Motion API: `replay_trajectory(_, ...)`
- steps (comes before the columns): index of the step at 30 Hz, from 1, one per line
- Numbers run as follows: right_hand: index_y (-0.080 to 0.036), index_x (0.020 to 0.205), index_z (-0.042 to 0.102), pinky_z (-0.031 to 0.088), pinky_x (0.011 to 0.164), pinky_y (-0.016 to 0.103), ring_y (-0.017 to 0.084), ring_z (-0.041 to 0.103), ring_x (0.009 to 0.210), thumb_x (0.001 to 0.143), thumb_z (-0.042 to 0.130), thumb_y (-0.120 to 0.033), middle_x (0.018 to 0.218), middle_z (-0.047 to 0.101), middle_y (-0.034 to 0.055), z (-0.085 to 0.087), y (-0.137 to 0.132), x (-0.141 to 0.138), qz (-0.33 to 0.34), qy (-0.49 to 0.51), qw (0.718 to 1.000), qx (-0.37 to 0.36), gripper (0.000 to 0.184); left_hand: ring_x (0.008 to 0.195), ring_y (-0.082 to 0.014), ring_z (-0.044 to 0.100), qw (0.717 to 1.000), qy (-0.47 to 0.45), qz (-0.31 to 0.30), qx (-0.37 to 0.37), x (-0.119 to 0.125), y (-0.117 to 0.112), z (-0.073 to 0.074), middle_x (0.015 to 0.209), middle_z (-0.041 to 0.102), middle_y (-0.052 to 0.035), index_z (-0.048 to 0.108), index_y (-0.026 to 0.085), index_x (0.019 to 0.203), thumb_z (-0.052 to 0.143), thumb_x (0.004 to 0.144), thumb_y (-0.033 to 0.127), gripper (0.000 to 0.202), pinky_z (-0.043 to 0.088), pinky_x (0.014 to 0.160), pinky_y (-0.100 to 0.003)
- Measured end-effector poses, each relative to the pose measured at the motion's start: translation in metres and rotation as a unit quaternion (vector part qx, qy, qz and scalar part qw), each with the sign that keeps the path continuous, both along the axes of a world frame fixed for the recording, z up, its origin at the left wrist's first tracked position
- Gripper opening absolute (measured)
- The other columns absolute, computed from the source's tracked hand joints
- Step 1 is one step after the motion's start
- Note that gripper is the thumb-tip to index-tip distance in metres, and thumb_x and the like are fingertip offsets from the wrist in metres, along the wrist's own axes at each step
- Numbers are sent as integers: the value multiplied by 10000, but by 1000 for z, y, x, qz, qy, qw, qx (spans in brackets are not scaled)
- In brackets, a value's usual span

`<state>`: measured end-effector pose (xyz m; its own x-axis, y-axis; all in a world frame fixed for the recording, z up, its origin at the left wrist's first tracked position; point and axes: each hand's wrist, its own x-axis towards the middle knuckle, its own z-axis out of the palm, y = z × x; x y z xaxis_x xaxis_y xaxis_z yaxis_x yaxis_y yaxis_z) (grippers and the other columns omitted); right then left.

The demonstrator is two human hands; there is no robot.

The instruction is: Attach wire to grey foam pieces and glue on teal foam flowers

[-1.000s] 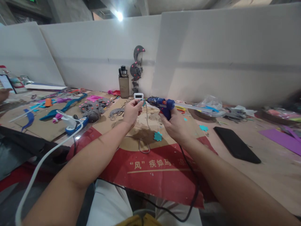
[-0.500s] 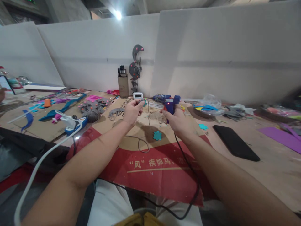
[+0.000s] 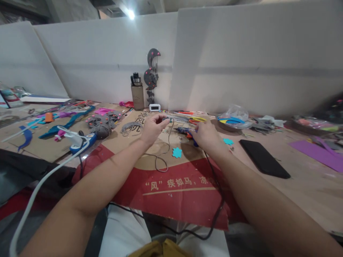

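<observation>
My left hand (image 3: pixel 152 129) is raised over the cardboard sheet (image 3: pixel 174 185) and pinches the top of a thin grey cord (image 3: pixel 163 157) whose loop hangs down onto the sheet. My right hand (image 3: pixel 205 137) is closed round a blue glue gun (image 3: pixel 184 131), held low just above the cardboard, its nozzle pointing left towards my left hand. The gun's black cable (image 3: pixel 214 200) runs back along my right forearm. A teal foam flower (image 3: pixel 177 152) lies on the cardboard between my hands.
A black phone (image 3: pixel 264 163) lies right of my right hand, a second teal flower (image 3: pixel 228 141) beside it. A brown bottle (image 3: pixel 137 93) and a grey moon-shaped ornament (image 3: pixel 150 75) stand against the white panel. Another glue gun (image 3: pixel 80 141), foam cut-outs and scissors (image 3: pixel 194 119) are scattered left and behind.
My right hand has lowered the glue gun from chest height down to the cardboard. My left hand keeps hold of the cord and has dropped slightly.
</observation>
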<state>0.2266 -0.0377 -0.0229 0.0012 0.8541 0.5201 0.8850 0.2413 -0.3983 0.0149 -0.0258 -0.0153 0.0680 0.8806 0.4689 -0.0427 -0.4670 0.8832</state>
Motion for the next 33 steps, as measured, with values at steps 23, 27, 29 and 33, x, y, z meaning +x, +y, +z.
replay_trajectory(23,-198,821,594,371,637,282,145,472,668,823,562,-276,695,531,2,12,-26,-48,170,219,959,63,85,588,-89,413,993,114,19,33,9,-17,3,662,536,25,605,171,771,649,746,321,159,336,558,-231)
replay_trajectory(27,-191,803,611,354,612,271,133,442,626,819,568,-286,651,504,-10,16,-30,-48,155,222,961,54,106,582,-89,404,992,119,16,32,9,-18,4,650,526,28,612,171,775,646,746,320,155,325,553,-231)
replay_trajectory(29,-185,796,617,349,602,266,126,431,613,818,568,-289,644,507,-12,18,-31,-48,156,238,958,43,117,580,-87,397,992,122,16,35,10,-19,5,650,520,29,611,169,769,643,747,311,147,321,554,-232)
replay_trajectory(33,-173,792,631,346,595,262,120,424,607,815,567,-298,647,513,-10,19,-32,-49,160,260,952,29,142,574,-83,375,992,121,15,34,10,-20,6,639,488,37,602,163,759,635,750,303,144,300,551,-237)
